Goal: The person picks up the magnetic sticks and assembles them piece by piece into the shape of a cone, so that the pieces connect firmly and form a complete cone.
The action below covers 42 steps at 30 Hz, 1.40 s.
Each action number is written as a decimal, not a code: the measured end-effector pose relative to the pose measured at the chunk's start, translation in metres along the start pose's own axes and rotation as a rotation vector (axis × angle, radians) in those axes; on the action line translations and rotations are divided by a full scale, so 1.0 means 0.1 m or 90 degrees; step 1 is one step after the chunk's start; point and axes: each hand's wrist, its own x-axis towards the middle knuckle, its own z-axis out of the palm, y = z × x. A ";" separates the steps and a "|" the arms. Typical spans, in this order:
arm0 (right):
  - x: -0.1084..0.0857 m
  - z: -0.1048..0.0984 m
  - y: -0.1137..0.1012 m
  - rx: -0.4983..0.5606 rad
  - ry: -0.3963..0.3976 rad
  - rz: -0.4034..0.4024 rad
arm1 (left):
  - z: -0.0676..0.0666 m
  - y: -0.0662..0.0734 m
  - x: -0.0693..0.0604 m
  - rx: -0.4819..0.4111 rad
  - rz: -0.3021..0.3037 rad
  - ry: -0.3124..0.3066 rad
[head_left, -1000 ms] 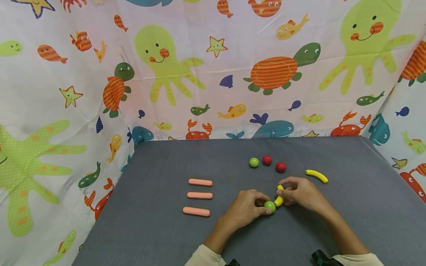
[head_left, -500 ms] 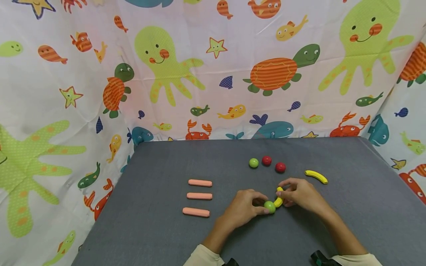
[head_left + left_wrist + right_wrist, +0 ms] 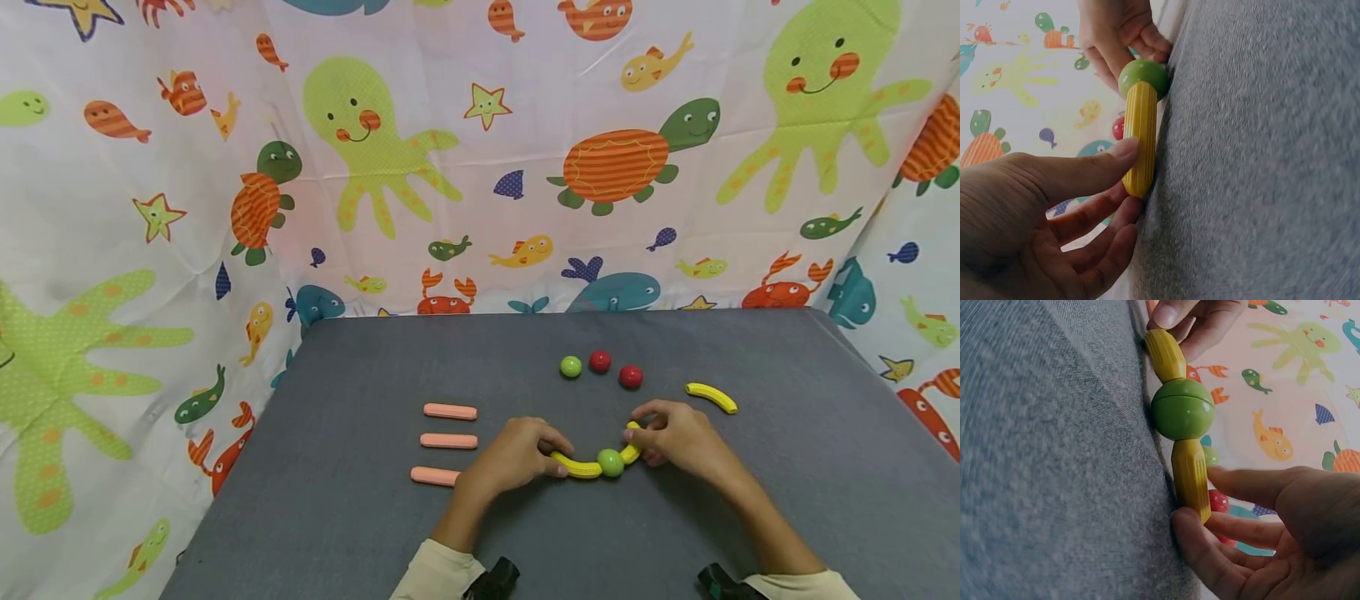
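A green ball [image 3: 611,462] lies between two yellow curved pieces on the grey cloth, each touching it at one end. My left hand [image 3: 517,457] pinches the outer end of the left yellow piece [image 3: 583,469] between thumb and fingers; the left wrist view shows the thumb on that ribbed piece [image 3: 1141,119]. The right yellow piece [image 3: 632,452] is pinched at its far end by my right hand [image 3: 681,435]. In the right wrist view, thumb and fingers hold this piece [image 3: 1190,475] on both sides, below the green ball [image 3: 1183,409].
Behind the hands lie another green ball [image 3: 571,367] and two red balls [image 3: 600,361] [image 3: 631,377]. Another yellow piece [image 3: 712,397] lies at the right. Several pink sticks [image 3: 449,441] lie left, the nearest partly behind my left forearm. A sea-animal curtain hangs behind the table.
My left hand has moved left from the green ball to the left yellow piece, which now shows. The ball has shifted slightly up and right. My right hand keeps its hold, nearly still.
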 end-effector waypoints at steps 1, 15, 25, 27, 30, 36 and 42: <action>0.00 0.01 -0.01 -0.009 -0.002 0.013 | -0.01 -0.01 -0.01 -0.001 -0.002 -0.001; 0.03 0.10 -0.10 -0.049 0.019 -0.011 | 0.03 0.08 0.00 -0.008 0.020 -0.062; 0.12 0.07 -0.13 -0.091 0.025 -0.044 | 0.18 0.19 0.02 0.017 0.036 -0.098; 0.14 0.07 -0.14 -0.097 0.025 -0.053 | 0.22 0.21 0.02 0.021 0.044 -0.102; 0.16 0.07 -0.14 -0.104 0.024 -0.068 | 0.29 0.24 0.03 0.020 0.052 -0.100; 0.17 0.07 -0.16 -0.118 0.013 -0.082 | 0.39 0.29 0.03 0.033 0.068 -0.084; 0.16 0.05 -0.14 -0.102 0.001 -0.064 | 0.45 0.31 0.02 0.050 0.080 -0.076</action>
